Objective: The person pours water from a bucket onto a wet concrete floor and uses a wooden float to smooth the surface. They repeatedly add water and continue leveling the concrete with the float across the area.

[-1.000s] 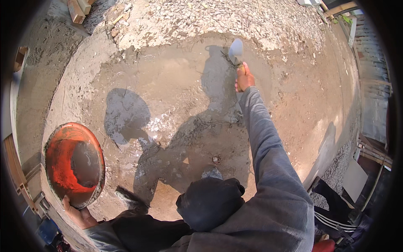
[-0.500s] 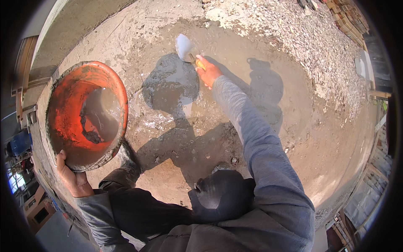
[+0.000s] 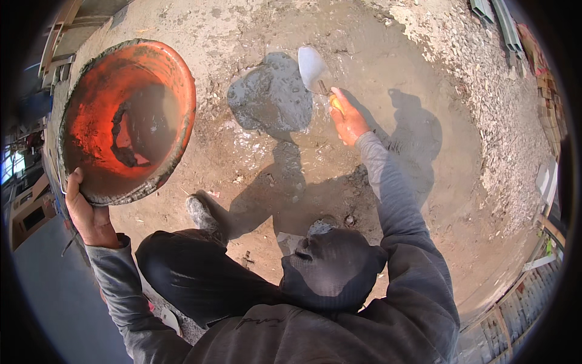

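On the left hangs an orange bucket (image 3: 91,130), tilted with its mouth toward me. Its rim is crusted with grey cement, and murky grey liquid and a dark lump show inside. My left hand (image 3: 88,209) is closed on the bucket's lower edge; some of its fingers are hidden behind the wall. Farther right, my right hand (image 3: 348,120) wraps round the yellow handle of a trowel (image 3: 311,68). The trowel's pale pointed blade is over wet grey mortar (image 3: 357,42) spread on the ground, and I cannot tell whether it touches.
Loose gravel (image 3: 515,151) borders the wet ground at the right. Metal channels (image 3: 506,24) and stacked wooden pieces (image 3: 548,106) lie at the far right. My bent knees and a muddy boot (image 3: 203,212) are close below the wet patch. Shadows fall across the mortar.
My view has shifted, and the ground appears farther right. The bucket and my left hand appear higher in the picture. The trowel in my right hand appears farther right.
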`<action>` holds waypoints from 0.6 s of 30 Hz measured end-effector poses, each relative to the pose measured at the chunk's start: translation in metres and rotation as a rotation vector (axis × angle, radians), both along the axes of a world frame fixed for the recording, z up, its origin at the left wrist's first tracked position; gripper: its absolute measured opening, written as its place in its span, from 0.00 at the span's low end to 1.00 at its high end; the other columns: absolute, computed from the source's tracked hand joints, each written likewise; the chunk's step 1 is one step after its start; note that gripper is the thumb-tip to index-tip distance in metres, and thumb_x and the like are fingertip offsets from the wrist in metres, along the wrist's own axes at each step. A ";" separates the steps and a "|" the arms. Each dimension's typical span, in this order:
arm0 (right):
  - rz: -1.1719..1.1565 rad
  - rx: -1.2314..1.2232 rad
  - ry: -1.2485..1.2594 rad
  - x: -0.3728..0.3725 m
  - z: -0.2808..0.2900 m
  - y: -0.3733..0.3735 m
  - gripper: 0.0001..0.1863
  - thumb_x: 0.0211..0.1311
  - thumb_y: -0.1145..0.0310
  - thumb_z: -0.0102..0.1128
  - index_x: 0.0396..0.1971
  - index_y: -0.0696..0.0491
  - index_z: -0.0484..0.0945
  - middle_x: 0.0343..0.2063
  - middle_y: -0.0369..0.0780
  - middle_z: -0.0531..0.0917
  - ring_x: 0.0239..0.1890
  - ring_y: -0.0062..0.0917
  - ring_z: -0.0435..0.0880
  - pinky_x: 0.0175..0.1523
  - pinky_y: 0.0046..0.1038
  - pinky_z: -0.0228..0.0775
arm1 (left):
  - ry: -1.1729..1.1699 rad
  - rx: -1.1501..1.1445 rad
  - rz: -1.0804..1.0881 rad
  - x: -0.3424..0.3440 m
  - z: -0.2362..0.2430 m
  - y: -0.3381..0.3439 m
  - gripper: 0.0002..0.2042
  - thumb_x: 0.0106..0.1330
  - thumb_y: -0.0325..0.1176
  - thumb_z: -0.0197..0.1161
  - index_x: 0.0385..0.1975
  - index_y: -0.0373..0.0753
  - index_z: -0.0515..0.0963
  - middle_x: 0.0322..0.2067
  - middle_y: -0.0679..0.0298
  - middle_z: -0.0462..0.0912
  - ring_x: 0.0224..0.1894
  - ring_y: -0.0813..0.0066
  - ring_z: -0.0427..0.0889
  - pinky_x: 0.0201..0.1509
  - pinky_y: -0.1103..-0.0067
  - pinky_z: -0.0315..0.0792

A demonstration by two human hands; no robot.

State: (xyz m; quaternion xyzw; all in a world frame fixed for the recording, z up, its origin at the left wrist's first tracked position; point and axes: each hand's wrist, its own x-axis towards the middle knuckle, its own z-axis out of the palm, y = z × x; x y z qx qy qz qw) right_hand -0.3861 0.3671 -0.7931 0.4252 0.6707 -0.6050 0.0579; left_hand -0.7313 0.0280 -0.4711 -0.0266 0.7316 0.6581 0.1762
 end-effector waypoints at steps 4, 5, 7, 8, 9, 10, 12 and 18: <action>0.332 0.016 0.000 -0.071 0.011 -0.069 0.31 0.70 0.57 0.49 0.71 0.34 0.54 0.50 0.53 0.81 0.52 0.51 0.80 0.57 0.44 0.71 | -0.024 0.028 -0.003 -0.024 -0.036 0.004 0.13 0.66 0.30 0.59 0.49 0.33 0.77 0.45 0.57 0.83 0.45 0.63 0.83 0.51 0.68 0.78; 0.413 0.082 0.011 -0.062 0.004 -0.082 0.30 0.70 0.58 0.49 0.71 0.33 0.54 0.49 0.53 0.81 0.51 0.50 0.81 0.57 0.45 0.72 | -0.012 0.019 -0.023 -0.025 -0.043 0.007 0.14 0.66 0.31 0.59 0.49 0.33 0.77 0.46 0.57 0.83 0.46 0.63 0.82 0.52 0.68 0.78; 0.499 0.174 -0.146 -0.027 0.018 -0.086 0.31 0.71 0.59 0.48 0.72 0.32 0.53 0.46 0.53 0.83 0.48 0.50 0.82 0.55 0.47 0.73 | 0.006 0.006 -0.076 -0.034 -0.061 -0.001 0.15 0.66 0.31 0.59 0.51 0.33 0.77 0.47 0.57 0.82 0.48 0.62 0.82 0.54 0.68 0.77; 0.523 0.211 -0.242 -0.007 0.024 -0.087 0.31 0.71 0.59 0.48 0.72 0.31 0.52 0.44 0.52 0.83 0.46 0.50 0.83 0.54 0.48 0.73 | -0.012 0.040 -0.129 -0.040 -0.075 -0.003 0.16 0.66 0.31 0.59 0.51 0.33 0.77 0.48 0.57 0.82 0.49 0.62 0.81 0.55 0.67 0.76; 0.386 0.266 -0.284 0.031 0.017 -0.085 0.32 0.71 0.59 0.48 0.72 0.30 0.51 0.42 0.51 0.84 0.44 0.50 0.84 0.52 0.49 0.74 | -0.029 0.069 -0.175 -0.044 -0.088 -0.004 0.16 0.66 0.32 0.59 0.52 0.33 0.76 0.49 0.56 0.81 0.50 0.62 0.81 0.56 0.67 0.76; 0.251 0.329 -0.322 0.080 0.009 -0.083 0.32 0.71 0.60 0.48 0.72 0.30 0.49 0.40 0.50 0.85 0.41 0.51 0.84 0.50 0.50 0.75 | -0.049 0.073 -0.203 -0.051 -0.098 -0.001 0.16 0.66 0.32 0.59 0.52 0.33 0.77 0.49 0.56 0.81 0.50 0.62 0.81 0.56 0.67 0.76; -0.001 0.436 -0.459 0.181 0.003 -0.082 0.33 0.71 0.60 0.49 0.72 0.29 0.48 0.37 0.52 0.85 0.38 0.51 0.85 0.46 0.52 0.75 | -0.075 0.076 -0.247 -0.058 -0.115 0.009 0.16 0.66 0.33 0.59 0.52 0.33 0.77 0.49 0.57 0.81 0.50 0.61 0.81 0.57 0.66 0.76; -0.413 0.636 -0.827 0.389 -0.005 -0.115 0.36 0.68 0.61 0.54 0.72 0.30 0.50 0.37 0.55 0.84 0.36 0.54 0.84 0.40 0.50 0.77 | -0.088 0.145 -0.403 -0.023 -0.136 0.055 0.17 0.67 0.33 0.59 0.53 0.32 0.76 0.50 0.56 0.81 0.53 0.62 0.79 0.60 0.66 0.73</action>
